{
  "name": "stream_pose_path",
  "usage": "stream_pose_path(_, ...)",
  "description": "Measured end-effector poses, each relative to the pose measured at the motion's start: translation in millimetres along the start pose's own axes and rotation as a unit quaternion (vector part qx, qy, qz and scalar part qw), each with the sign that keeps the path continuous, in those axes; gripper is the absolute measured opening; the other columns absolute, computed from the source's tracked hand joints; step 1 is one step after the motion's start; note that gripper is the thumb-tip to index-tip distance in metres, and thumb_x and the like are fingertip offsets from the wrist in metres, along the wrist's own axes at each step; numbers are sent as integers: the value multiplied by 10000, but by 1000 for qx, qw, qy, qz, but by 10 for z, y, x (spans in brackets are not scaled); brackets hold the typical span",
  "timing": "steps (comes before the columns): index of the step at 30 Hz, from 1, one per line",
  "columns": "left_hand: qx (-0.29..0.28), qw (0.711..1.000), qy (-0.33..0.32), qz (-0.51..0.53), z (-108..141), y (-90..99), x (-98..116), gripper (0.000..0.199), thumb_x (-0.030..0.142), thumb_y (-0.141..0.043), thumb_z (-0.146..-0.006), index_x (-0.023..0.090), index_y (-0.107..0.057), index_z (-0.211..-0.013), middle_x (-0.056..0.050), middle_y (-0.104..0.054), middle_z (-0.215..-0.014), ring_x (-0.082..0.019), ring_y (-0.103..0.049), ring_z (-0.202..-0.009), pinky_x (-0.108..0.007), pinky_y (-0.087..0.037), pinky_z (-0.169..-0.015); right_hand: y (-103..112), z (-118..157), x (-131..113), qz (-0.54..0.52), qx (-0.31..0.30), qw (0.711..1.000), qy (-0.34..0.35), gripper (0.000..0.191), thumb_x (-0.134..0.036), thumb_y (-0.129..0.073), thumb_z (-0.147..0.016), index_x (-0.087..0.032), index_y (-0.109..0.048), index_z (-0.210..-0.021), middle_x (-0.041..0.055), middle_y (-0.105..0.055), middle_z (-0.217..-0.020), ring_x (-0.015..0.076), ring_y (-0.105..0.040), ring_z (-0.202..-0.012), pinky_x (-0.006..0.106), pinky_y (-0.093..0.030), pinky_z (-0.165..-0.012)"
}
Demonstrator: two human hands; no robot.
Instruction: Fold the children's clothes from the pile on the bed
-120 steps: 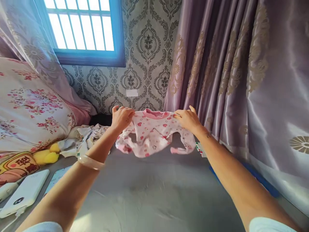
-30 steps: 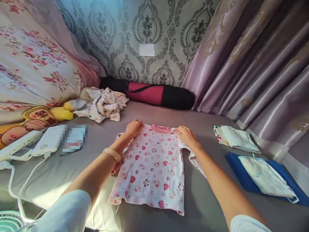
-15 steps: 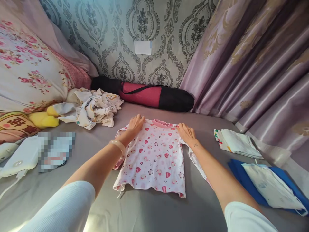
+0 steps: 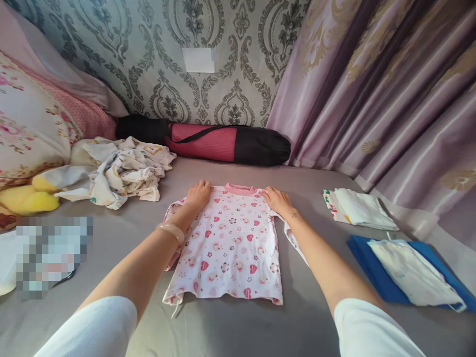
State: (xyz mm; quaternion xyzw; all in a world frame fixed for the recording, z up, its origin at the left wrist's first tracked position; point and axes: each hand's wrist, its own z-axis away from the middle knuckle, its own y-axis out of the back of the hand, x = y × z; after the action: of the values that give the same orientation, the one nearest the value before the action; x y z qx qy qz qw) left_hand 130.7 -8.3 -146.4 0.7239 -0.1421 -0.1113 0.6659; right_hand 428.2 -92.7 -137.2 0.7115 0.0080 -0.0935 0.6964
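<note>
A small white long-sleeved shirt (image 4: 230, 243) with pink hearts, flowers and a pink collar lies spread flat, its collar at the far end. My left hand (image 4: 200, 193), below a pale bangle, has its fingers curled at the shirt's left shoulder. At the right shoulder, my right hand (image 4: 278, 201) pinches the fabric beside the collar. Both sleeves are partly hidden under my forearms. A thin thread hangs from the hem's near left corner.
A crumpled pile of patterned clothes (image 4: 126, 168) lies at the left, beside a yellow plush piece (image 4: 29, 198). Along the wall rests a long black and red bag (image 4: 204, 141). Folded white cloths (image 4: 362, 208) and a blue folded cloth (image 4: 359, 253) are at the right.
The view has shifted a little, so most things sit further left in the picture. Both hands stay at the shirt's shoulders, and the shirt still lies flat.
</note>
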Motion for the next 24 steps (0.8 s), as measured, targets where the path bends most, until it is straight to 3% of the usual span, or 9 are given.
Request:
stream_pose_path(4, -45, 999, 0, 23, 23, 104, -26, 419, 299, -266, -975, 151, -497, -1292, -185, -535, -1277, -283, -597, -1105, -381, -472, -874, 157, 20, 101, -199, -28, 979, -43, 362, -433, -485, -966, -166, -603, -1180, 115, -659, -1223, 212, -620, -1102, 280, -458, -894)
stream_pose_path(8, -18, 997, 2, 82, 190, 253, -216, 526, 357, -378, -927, 151, -385, -1411, -189, -384, -1432, -241, -606, -1112, -327, -459, -939, 412, 306, 361, -353, -7, 930, -101, 326, -366, -473, -977, -155, -601, -1189, 108, -675, -1203, 142, -650, -1017, 214, -491, -821)
stream_pose_path(12, -2, 990, 11, 138, 544, 402, -585, 486, 432, -429, -891, 156, -520, -1280, -144, -495, -1300, -209, -628, -1020, -288, -461, -923, 548, 836, 689, -334, -23, 921, -199, 180, -258, -521, -942, -141, -634, -1018, 93, -723, -1005, 97, -661, -735, 170, -488, -610)
stream_pose_path(16, -27, 985, 125, 120, 894, 487, -889, 365, 419, -473, -850, 156, -594, -1073, -68, -649, -931, -230, -634, -948, -273, -477, -801, 509, 1321, 864, -280, -70, 930, -230, 253, -347, -617, -876, -144, -607, -725, 36, -672, -660, 86, -581, -533, 158, -423, -471)
stream_pose_path(19, -56, 971, 185, 141, 1044, 489, -942, 294, 432, -500, -828, 176, -592, -939, -34, -662, -811, -210, -640, -818, -251, -464, -696, 466, 1523, 851, -256, -92, 939, -208, 273, -407, -675, -809, -158, -596, -730, -11, -617, -574, 89, -542, -500, 167, -395, -446)
stream_pose_path(24, -40, 970, 174, 166, 1131, 425, -881, 244, 434, -587, -742, 197, -579, -795, -31, -659, -748, -229, -629, -798, -268, -451, -654, 539, 1563, 748, -233, -107, 950, -178, 292, -408, -743, -715, -171, -580, -666, -43, -571, -568, 89, -510, -524, 175, -382, -469)
